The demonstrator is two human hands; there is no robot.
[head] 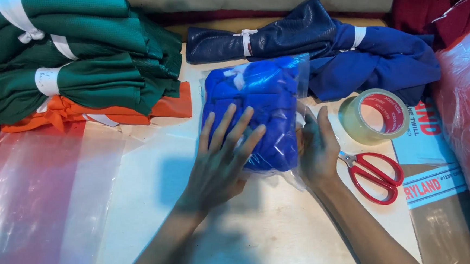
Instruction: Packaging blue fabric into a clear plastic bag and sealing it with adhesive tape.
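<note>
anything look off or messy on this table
Nothing looks damaged or spilled. The blue cloth bundle in the clear bag lies flat under the left hand, with the right hand at its edge. Red scissors and tape roll lie beside it.

A folded bright-blue garment in a clear plastic bag lies flat mid-table, lengthwise away from the person.

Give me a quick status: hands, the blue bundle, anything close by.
Left hand flat on the bagged blue cloth. Right hand against the bag's right edge. Scissors and tape roll just right; not blocking.
</note>
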